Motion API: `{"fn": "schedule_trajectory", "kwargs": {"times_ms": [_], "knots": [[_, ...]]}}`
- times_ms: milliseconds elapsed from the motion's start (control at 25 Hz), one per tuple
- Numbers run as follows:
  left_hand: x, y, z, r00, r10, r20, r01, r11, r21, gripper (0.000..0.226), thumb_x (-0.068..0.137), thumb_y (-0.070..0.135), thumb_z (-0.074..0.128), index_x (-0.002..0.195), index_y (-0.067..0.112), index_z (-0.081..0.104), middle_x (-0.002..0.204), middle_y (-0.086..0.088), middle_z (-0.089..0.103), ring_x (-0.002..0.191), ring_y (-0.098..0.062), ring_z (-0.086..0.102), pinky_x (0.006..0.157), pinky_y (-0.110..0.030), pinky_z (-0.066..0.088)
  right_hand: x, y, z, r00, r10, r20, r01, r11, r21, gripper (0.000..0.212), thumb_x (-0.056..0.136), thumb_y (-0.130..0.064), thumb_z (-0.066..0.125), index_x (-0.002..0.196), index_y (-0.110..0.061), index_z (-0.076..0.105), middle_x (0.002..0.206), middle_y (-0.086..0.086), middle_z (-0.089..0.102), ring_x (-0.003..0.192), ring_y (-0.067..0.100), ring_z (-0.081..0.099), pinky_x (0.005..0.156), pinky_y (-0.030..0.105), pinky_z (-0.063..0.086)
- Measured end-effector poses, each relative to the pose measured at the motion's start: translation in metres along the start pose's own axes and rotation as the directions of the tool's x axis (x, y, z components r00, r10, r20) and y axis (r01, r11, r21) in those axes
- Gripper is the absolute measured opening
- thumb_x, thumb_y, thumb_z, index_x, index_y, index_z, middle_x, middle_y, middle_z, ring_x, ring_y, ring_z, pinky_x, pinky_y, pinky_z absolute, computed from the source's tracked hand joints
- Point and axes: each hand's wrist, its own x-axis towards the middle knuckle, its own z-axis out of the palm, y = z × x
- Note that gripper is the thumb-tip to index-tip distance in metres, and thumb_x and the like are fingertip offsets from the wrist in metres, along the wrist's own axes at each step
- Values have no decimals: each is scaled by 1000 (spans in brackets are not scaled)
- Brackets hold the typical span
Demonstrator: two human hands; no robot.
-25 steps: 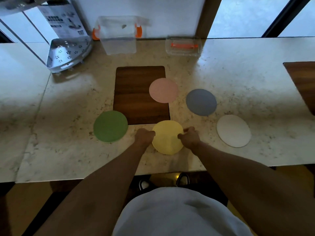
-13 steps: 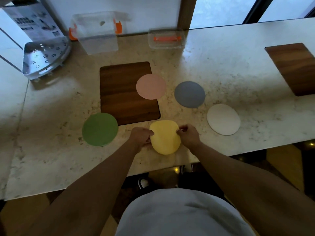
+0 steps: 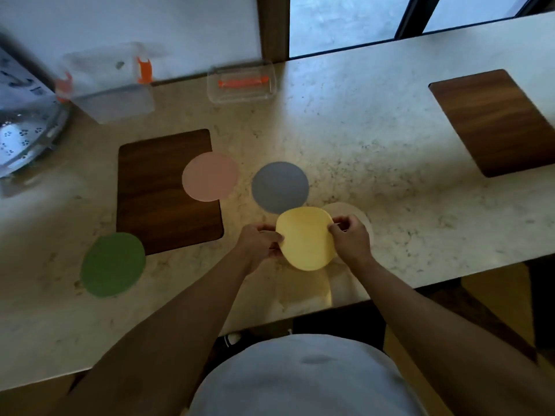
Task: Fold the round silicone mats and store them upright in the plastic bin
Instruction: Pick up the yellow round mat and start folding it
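A yellow round mat (image 3: 304,238) is lifted off the counter and held between both hands. My left hand (image 3: 259,243) pinches its left edge and my right hand (image 3: 350,238) pinches its right edge. Flat on the counter lie a green mat (image 3: 113,264), a pink mat (image 3: 210,176), a grey mat (image 3: 280,187) and a white mat (image 3: 359,219), the white one mostly hidden behind my right hand. The clear plastic bin (image 3: 109,85) with orange clips stands at the back left against the wall.
A dark wooden board (image 3: 159,193) lies under part of the pink mat. A second board (image 3: 495,121) sits at the right. A clear lid (image 3: 241,83) with an orange strip lies near the bin. A perforated metal rack (image 3: 27,136) stands far left.
Both hands have raised the yellow mat off the counter; it now overlaps the grey and white mats in view. The camera has swung, shifting the scene.
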Motion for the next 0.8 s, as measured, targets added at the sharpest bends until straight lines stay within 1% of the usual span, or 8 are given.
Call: {"fn": "schedule_trajectory", "kwargs": {"times_ms": [160,280,320,400,480,560,680,800], "knots": [[5,-5,43,999,-23,-37,24,999,26,26,77,-12,66,102,-7,63,104,-23,67,94,-40,67,77,-51,59,28,18,-38,999,26,-19,-25,998,56,7,85,-21,67,91,-20,65,83,-9,65,76,5,60,61,21,44],[10,-12,58,996,-39,-82,43,998,50,20,75,-10,71,92,-1,67,94,-17,70,88,-33,69,67,-42,61,37,28,-52,999,30,-17,-29,999,36,5,87,-23,66,92,-22,65,83,-11,64,76,2,59,60,16,42],[12,-13,63,994,-38,-100,46,995,83,19,75,-9,72,91,-1,68,91,-17,70,85,-32,69,64,-39,61,39,33,-55,999,40,-24,-39,999,27,5,88,-23,66,92,-22,65,83,-10,65,77,4,60,61,15,42],[16,-15,72,993,-1,-118,24,981,192,17,74,-8,74,91,-3,69,89,-20,71,80,-32,69,64,-41,61,42,42,-57,997,59,-50,-59,998,6,6,89,-22,65,94,-21,66,85,-7,65,79,8,60,63,15,42],[20,-17,81,992,54,-113,-14,944,329,13,75,-5,75,87,-1,71,86,-20,73,76,-33,70,66,-45,62,43,48,-58,994,68,-86,-70,997,-22,8,89,-23,65,97,-19,66,88,-6,65,82,11,61,68,19,44],[25,-19,88,989,91,-118,-31,900,434,10,75,-1,75,84,3,74,81,-16,74,73,-30,72,66,-45,62,46,50,-59,990,75,-117,-80,996,-39,11,90,-23,65,99,-18,67,89,-4,66,84,12,61,73,22,45],[31,-19,93,984,105,-141,-24,874,486,13,75,4,76,87,7,75,81,-10,75,73,-24,72,69,-42,62,50,52,-61,988,64,-141,-71,996,-48,12,89,-24,65,98,-17,68,90,-3,68,84,13,62,74,23,44],[33,-19,97,978,98,-182,8,861,508,14,75,4,75,87,10,76,79,-7,75,70,-20,71,64,-38,62,53,52,-60,988,45,-146,-58,995,-81,11,88,-23,66,98,-18,69,92,-1,69,84,14,62,74,23,44]]}}
